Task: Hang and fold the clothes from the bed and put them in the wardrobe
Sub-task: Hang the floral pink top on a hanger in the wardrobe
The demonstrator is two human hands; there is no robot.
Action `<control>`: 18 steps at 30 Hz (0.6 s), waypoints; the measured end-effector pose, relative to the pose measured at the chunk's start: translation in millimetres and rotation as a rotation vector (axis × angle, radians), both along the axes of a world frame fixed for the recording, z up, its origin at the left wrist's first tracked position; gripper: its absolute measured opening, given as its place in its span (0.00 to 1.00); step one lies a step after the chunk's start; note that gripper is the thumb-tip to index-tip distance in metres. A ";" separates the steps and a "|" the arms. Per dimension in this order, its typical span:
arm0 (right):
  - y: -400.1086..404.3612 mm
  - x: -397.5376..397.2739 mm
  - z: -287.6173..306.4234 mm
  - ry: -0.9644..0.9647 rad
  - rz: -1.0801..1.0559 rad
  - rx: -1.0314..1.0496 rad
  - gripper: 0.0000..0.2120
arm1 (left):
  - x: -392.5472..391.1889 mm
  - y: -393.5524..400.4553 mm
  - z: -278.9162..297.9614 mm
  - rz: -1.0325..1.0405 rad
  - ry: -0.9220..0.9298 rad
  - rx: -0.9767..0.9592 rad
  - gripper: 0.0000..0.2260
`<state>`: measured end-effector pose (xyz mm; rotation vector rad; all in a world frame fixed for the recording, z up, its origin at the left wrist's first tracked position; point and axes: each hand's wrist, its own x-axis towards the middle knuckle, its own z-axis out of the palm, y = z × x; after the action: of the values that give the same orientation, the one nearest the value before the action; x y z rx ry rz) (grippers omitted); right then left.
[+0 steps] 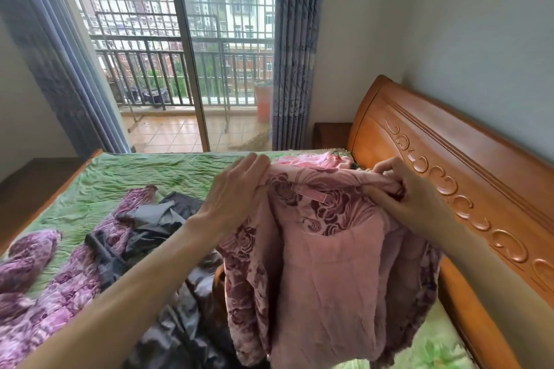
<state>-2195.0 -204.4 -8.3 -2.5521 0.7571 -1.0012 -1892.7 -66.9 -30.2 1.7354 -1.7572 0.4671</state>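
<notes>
A pink garment with a dark rose pattern [326,263] hangs in front of me above the bed [126,177], lining outward. My left hand [239,192] holds its upper left edge, fingers fairly straight over the cloth. My right hand [410,192] pinches the upper right edge with curled fingers. On the green sheet to the left lie a purple flowered garment [45,287] and a dark grey garment [156,219]. More pink cloth [308,160] lies by the headboard.
A carved wooden headboard [449,177] runs along the right. A wooden nightstand [331,135] stands in the far corner. Beyond the bed are a glass balcony door [192,69] and blue curtains [296,48]. The wardrobe is out of view.
</notes>
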 end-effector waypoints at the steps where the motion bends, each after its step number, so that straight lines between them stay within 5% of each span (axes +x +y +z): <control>1: -1.2 0.9 4.0 0.034 0.019 -0.013 0.17 | 3.0 0.6 9.6 0.014 -0.073 -0.003 0.09; 4: -8.6 8.5 8.4 0.139 0.087 -0.023 0.16 | 6.9 5.0 34.0 0.075 -0.204 0.001 0.09; 8: -30.0 17.7 -2.8 0.197 0.067 -0.043 0.11 | 5.6 18.9 47.5 0.094 -0.144 -0.017 0.08; 14: -37.9 53.3 -17.3 0.136 -0.011 0.063 0.07 | 10.4 45.3 44.0 0.155 0.064 0.086 0.07; 18: -18.2 92.5 11.3 -0.052 0.201 0.228 0.05 | 35.6 74.0 30.5 0.332 -0.107 0.155 0.12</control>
<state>-2102.5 -222.7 3.0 -2.3417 0.5521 -0.8605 -1857.2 7.1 0.3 2.1630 -1.6171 0.5855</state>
